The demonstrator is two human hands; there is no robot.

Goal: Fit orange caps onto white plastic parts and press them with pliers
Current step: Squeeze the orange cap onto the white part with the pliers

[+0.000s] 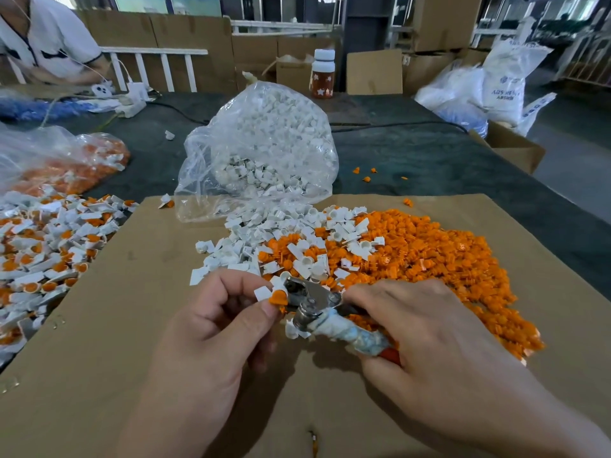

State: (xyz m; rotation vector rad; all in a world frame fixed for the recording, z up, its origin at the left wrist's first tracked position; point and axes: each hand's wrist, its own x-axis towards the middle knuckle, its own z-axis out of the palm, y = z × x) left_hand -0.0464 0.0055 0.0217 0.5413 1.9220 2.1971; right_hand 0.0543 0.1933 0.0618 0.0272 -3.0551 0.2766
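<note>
At a cardboard-covered worktop (429, 153), seen from the head camera, a person's left hand (211, 325) pinches a white part (263, 293) between thumb and forefinger, an orange cap (278, 297) seated on its end. Just beside it, the right hand (429, 332) curls around the tape-wrapped handles of a pair of pliers (310, 297), whose metal nose meets the cap. Whether the jaws have closed on it cannot be told from this angle. Both hands hover just above a sheet of cardboard (132, 325), near its front edge.

Behind the hands, a heap of loose orange caps (429, 259) spreads across the right half of the sheet, touching and partly mixing with a smaller heap of white parts (251, 239) at centre. Those white pieces spill from the mouth of a clear plastic bag (261, 143) lying on its side at the sheet's far edge. To the left, off the cardboard, a pile of capped parts (43, 252) covers the worktop, with a second clear bag (76, 163) holding orange and white pieces behind it. A few stray caps (365, 175) lie on the dark surface to the right of the central bag.

Farther back stand a white-lidded bottle (323, 74), stacked cardboard boxes (439, 24) and white sacks (496, 81). Another person in a white shirt (49, 38) is at the far left corner.
</note>
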